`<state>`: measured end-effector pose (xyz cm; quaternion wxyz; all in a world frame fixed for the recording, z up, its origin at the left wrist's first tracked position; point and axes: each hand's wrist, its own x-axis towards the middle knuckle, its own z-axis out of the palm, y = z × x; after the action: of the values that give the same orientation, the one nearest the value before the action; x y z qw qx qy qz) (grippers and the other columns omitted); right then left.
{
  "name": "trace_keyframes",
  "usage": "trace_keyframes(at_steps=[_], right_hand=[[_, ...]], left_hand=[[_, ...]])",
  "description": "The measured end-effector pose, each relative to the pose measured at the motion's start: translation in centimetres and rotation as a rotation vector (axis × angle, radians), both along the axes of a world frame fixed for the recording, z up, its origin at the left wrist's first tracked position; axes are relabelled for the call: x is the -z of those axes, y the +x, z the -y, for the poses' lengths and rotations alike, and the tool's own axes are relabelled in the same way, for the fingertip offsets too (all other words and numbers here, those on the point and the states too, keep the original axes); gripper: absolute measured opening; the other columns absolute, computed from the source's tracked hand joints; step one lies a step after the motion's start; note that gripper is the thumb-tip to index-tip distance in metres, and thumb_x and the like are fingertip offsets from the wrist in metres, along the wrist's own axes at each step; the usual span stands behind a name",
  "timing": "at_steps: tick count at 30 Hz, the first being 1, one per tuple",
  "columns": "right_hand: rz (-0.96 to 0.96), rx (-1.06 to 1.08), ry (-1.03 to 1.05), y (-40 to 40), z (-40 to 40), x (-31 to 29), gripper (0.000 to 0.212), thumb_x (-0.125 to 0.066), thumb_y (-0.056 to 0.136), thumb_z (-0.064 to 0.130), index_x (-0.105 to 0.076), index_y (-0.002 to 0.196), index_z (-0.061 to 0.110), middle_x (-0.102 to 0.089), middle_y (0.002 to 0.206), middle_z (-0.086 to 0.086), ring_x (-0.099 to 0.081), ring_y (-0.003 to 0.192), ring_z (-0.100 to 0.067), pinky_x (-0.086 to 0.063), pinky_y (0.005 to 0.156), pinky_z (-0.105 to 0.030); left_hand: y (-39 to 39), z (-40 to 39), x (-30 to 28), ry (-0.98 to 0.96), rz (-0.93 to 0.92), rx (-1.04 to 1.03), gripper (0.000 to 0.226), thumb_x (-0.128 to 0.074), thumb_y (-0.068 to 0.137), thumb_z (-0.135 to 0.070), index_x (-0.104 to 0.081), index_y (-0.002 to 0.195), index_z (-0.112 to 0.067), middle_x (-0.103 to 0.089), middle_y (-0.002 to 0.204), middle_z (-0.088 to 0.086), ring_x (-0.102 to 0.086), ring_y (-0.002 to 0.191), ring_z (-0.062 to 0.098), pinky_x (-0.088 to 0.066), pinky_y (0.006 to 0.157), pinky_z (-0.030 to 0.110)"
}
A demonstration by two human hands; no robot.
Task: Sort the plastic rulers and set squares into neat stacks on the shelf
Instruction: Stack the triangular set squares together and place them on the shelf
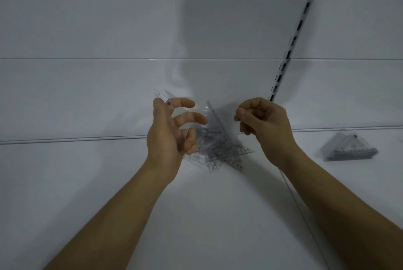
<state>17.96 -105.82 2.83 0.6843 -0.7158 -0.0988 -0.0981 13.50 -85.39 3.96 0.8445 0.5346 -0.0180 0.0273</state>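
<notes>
your left hand [172,130]: fingers curled round a clear set square [165,97]. your right hand [261,123]: pinching a clear ruler [218,121] above the loose pile [218,152]; sorted stack [349,147] to the right on the shelf [196,215].

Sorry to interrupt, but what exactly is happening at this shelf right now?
A person is sorting clear plastic rulers and set squares on a white shelf. The left hand holds a transparent set square, the right hand pinches another clear piece. A jumbled pile lies between them; one neat stack of set squares sits to the right.

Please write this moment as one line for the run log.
left hand: holds clear set square | right hand: pinches clear piece, type unclear | loose pile: unsorted, between hands | stack: on shelf, right
</notes>
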Motion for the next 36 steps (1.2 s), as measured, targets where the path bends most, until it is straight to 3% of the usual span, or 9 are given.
trace_keyframes(at_steps=[4,9,14,18,23,26,28,34,36], right_hand=[[-0.027,-0.084,0.133,-0.6,-0.2,-0.2,0.002,-0.066,0.092,0.003,-0.065,0.09,0.004,-0.072,0.084,-0.018,-0.063,0.065,-0.024,-0.053,0.064,-0.033],[-0.069,-0.177,0.279,-1.2,-0.5,-0.9,0.03,-0.074,0.074,0.023,-0.064,0.094,0.004,-0.071,0.082,-0.015,-0.066,0.066,-0.022,-0.056,0.065,-0.029],[-0.046,-0.172,0.218,-1.4,-0.8,-0.8,0.021,-0.072,0.08,0.013,-0.072,0.099,0.005,-0.072,0.08,-0.017,-0.067,0.065,-0.023,-0.056,0.063,-0.029],[0.044,-0.107,0.026,-1.9,-1.7,-0.5,0.005,-0.074,0.085,0.002,-0.07,0.088,0.001,-0.073,0.075,-0.015,-0.065,0.059,-0.019,-0.051,0.054,-0.026],[0.121,-0.03,-0.206,-2.1,-2.6,0.9,0.011,-0.083,0.081,0.025,-0.074,0.08,0.018,-0.067,0.067,-0.009,-0.066,0.061,-0.028,-0.06,0.061,-0.045],[0.152,0.014,-0.321,-1.6,-2.4,1.2,0.021,-0.082,0.078,0.037,-0.072,0.074,0.019,-0.062,0.06,-0.006,-0.051,0.052,-0.018,-0.045,0.051,-0.036],[0.193,0.055,-0.404,-1.2,-2.0,1.1,0.027,-0.073,0.085,0.043,-0.069,0.075,0.019,-0.065,0.064,0.003,-0.054,0.056,-0.014,-0.044,0.053,-0.031],[0.206,-0.027,-1.065,1.0,1.2,2.3,0.04,-0.064,0.091,0.052,-0.068,0.121,0.026,-0.062,0.112,0.006,-0.056,0.098,-0.011,-0.044,0.083,-0.023],[0.159,-0.051,-1.1,1.4,1.5,2.7,0.047,-0.067,0.089,0.055,-0.066,0.125,0.026,-0.064,0.107,0.008,-0.057,0.093,-0.01,-0.042,0.077,-0.016]], left_hand=[[0.4,0.8,0.4,0.146,-0.02,-0.061,0.064,-0.013,0.104,-0.055,-0.06,0.108,-0.012,-0.072,0.087,0.015,-0.046,0.048,0.021,-0.039,0.05,0.03],[0.5,1.2,0.8,0.286,-0.1,-0.035,0.069,-0.01,0.105,-0.053,-0.064,0.101,-0.01,-0.076,0.083,0.012,-0.06,0.054,0.022,-0.051,0.06,0.033],[0.2,1.4,0.6,0.241,-0.177,0.088,0.073,-0.013,0.1,-0.062,-0.063,0.108,-0.01,-0.076,0.089,0.017,-0.07,0.066,0.035,-0.053,0.063,0.036],[-0.2,1.5,0.7,0.228,-0.162,0.202,0.078,-0.012,0.095,-0.067,-0.062,0.109,-0.009,-0.074,0.096,0.021,-0.066,0.062,0.036,-0.054,0.059,0.039],[-0.5,2.0,1.0,0.274,-0.088,0.209,0.07,-0.021,0.088,-0.07,-0.062,0.115,-0.021,-0.074,0.1,0.01,-0.051,0.041,0.023,-0.046,0.047,0.029],[-0.4,2.0,1.4,0.302,-0.013,0.165,0.052,-0.021,0.095,-0.066,-0.052,0.131,-0.044,-0.07,0.107,0.007,-0.042,0.04,0.02,-0.04,0.046,0.028],[-0.2,1.9,1.5,0.297,0.008,0.15,0.049,-0.02,0.1,-0.061,-0.054,0.13,-0.042,-0.065,0.098,0.012,-0.04,0.042,0.02,-0.037,0.046,0.028],[0.5,1.2,1.1,0.027,-0.131,0.147,0.063,-0.02,0.097,-0.068,-0.057,0.1,-0.018,-0.052,0.081,0.009,-0.029,0.043,0.015,-0.031,0.042,0.021],[0.6,0.9,1.1,-0.043,-0.179,0.175,0.067,-0.018,0.094,-0.074,-0.056,0.092,-0.019,-0.052,0.077,0.006,-0.026,0.043,0.014,-0.03,0.04,0.021]])
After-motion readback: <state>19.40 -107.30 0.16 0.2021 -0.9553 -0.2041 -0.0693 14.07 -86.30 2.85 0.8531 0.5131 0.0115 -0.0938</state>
